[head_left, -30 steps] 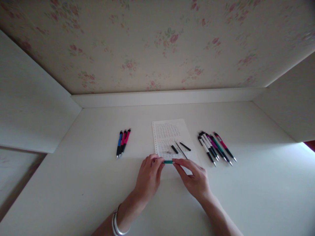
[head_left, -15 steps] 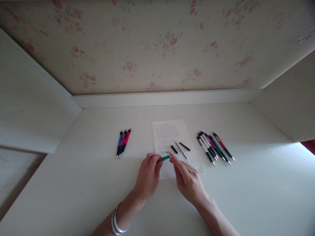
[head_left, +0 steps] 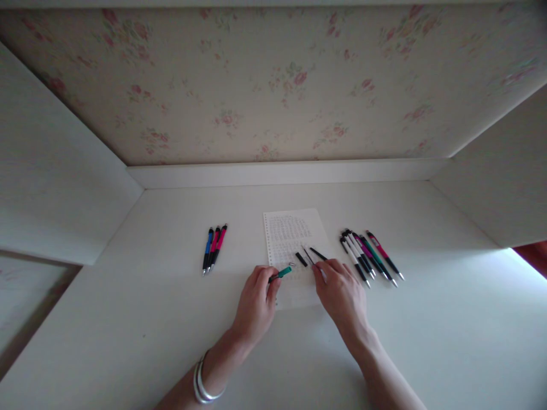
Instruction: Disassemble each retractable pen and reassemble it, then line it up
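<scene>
My left hand [head_left: 258,296] pinches the green pen barrel [head_left: 284,272], which points up to the right above the sheet of paper [head_left: 290,228]. My right hand [head_left: 342,290] is over the paper's right side, its thumb and fingers closed at the lower end of a thin pen refill [head_left: 308,255]; the fingertips hide part of it. Beside the refill lie a short black grip sleeve [head_left: 301,259] and a slim black piece [head_left: 318,254], partly behind my right fingers. A small silver pen tip [head_left: 292,264] rests just past the green barrel's end.
Two pink pens and a blue pen [head_left: 207,250] lie to the left of the paper. On the right is a group of several pens [head_left: 367,256] in white, purple, green and pink. A white ledge [head_left: 282,172] and side panels border the white table [head_left: 171,319].
My right hand has moved away from the green barrel, to the right, and onto the refill. My left hand still holds the barrel in nearly the same place.
</scene>
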The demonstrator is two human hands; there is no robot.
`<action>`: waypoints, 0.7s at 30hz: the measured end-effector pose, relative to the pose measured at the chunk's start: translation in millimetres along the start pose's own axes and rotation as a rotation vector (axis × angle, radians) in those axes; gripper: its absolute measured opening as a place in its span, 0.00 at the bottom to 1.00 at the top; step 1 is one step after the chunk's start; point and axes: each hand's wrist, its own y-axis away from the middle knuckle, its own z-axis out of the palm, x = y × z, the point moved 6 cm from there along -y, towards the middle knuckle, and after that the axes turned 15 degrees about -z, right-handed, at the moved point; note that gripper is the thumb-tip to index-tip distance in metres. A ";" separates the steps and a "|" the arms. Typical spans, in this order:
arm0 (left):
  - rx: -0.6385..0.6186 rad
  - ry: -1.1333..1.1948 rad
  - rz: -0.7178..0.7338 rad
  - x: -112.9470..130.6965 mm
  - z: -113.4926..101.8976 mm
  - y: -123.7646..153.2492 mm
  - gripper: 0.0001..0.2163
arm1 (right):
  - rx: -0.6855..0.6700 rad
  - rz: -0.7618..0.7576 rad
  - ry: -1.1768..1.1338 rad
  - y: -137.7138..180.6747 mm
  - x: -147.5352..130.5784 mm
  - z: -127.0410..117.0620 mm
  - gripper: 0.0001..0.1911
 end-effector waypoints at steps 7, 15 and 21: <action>-0.013 -0.010 -0.003 1.0 0.3 0.9 0.05 | 0.109 0.008 -0.043 0.2 -0.9 -0.9 0.12; -0.028 0.000 -0.015 1.9 -0.6 0.7 0.05 | 0.223 0.317 -0.924 5.6 5.4 5.0 0.16; -0.052 0.002 -0.035 3.6 -0.3 0.5 0.05 | 0.356 0.349 -1.299 7.6 -10.8 9.4 0.18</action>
